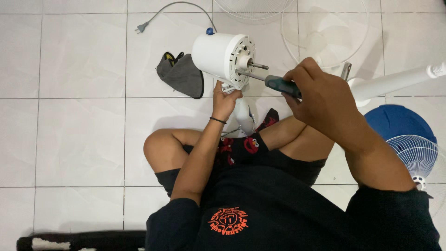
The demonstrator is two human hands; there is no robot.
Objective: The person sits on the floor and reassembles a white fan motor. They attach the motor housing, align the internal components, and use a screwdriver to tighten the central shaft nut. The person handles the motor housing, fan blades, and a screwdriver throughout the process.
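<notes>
Right hand [320, 95], wrist bent, fingers curled tight round green-handled screwdriver [267, 80] whose tip meets the face of white fan motor housing [223, 56]; left hand [226, 100], arm extended, grips housing's underside above the floor tiles [79, 130]

White tiled floor [79, 139] carries everything. On it: grey pouch [182, 74] upper centre, grey power plug [141, 28] with cord just above it, clear fan blade [325, 32] and white wire grille [253, 8] along the top edge, blue fan base [395, 122] beside a second grille [418, 155] at right. Dark strip [79, 241] at bottom left, probably a mat, view too cropped to tell.
</notes>
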